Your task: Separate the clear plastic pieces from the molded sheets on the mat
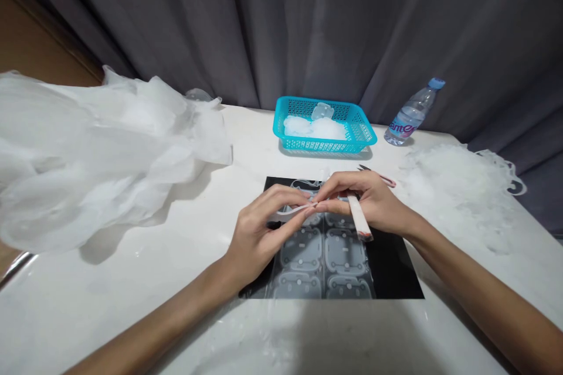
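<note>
Over the black mat (pixel 393 269), my left hand (pixel 264 228) pinches a thin, translucent white piece (pixel 292 211) between thumb and fingers. My right hand (pixel 367 199) meets it at the fingertips, its thumb and forefinger closed at the piece's right end. A slim tool with a white, tape-like handle (pixel 359 217) is tucked in the right hand; its working tip is hidden by the fingers. Below both hands lies a clear sheet of moulded, rounded-square parts (pixel 301 249) in two columns. Its far end is partly covered by the hands.
A blue basket (pixel 325 145) at the back holds white translucent pieces. Scissors (pixel 386 180) lie behind my right hand. A water bottle (pixel 411 117) stands back right, near a heap of clear plastic scraps (pixel 461 193). Bulky white translucent sheeting (pixel 109 152) covers the left side.
</note>
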The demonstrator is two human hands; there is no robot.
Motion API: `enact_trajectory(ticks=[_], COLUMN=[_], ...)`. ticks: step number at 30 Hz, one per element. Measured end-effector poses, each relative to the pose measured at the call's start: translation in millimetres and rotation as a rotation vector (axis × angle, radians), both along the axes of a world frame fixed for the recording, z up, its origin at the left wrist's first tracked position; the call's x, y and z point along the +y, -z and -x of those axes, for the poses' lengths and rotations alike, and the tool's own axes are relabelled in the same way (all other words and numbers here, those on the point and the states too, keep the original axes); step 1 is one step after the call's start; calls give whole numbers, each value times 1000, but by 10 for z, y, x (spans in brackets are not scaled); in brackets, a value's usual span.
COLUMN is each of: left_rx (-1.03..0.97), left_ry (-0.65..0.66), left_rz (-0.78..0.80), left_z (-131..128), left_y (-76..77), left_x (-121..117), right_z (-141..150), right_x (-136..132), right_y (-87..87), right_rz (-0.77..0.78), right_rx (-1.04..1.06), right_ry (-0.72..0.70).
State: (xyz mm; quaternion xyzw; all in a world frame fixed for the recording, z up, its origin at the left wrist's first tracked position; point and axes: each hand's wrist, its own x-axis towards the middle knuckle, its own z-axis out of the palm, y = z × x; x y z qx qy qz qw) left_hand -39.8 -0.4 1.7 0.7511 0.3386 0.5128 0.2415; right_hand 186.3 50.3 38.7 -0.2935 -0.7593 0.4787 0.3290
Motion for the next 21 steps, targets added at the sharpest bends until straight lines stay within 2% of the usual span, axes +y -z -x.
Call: enact_trajectory(ticks=[3,7,9,11,12,14,16,18,21], left_rx=[59,95,91,88,86,75,57,43,43], left_ry=[18,-21,-50,-76,-84,-88,-84,-69,-26], left_rz=[13,71,83,84,83,90,109,136,172], left_z=[17,5,-11,-26,-32,-43,-54,-68,-91], left_y=[-3,-11,-20,-29,-33,-39,-45,-54,-79], left_x=[-42,-91,-95,-90,-87,-81,-77,-73,-65], right_z=[-107,-311,-411,-516,-577,-717,-866,-988,-1060], right_x=[91,213,259,316,352,431,491,502,423], right_y=[-17,-76,-120,-140,-128,-42,126,345,648], right_rz=[36,-101,-98,-80,-110,-256,-382,-411,-567], right_rx=[-120,-497,-629,-654,-667,-784,-1007,-1105,-985], right_ry=[-71,-63,-74,-36,30,245,465,535,567])
